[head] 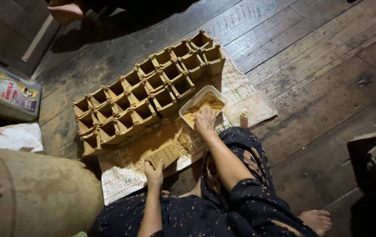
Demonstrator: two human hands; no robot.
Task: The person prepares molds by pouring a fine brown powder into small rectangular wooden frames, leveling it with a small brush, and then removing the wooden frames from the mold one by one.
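My left hand [154, 173] grips the near end of a small ribbed wooden mould block [165, 154] that lies on a printed woven sack [126, 177]. My right hand [205, 121] reaches into a white rectangular tray [190, 107] holding yellow-brown powder [210, 102]; its fingers are curled in the powder. Beyond both hands, rows of several open square wooden mould cups [146, 94] run diagonally across the sack. Powder is scattered on the sack between the hands.
A large tan drum [38, 193] lies at the lower left, with a plastic oil jug [5, 92] and a white bag [12, 137] behind it. Another person's foot [66, 11] is at the top left. Dark boxes [374, 153] stand at right on the plank floor.
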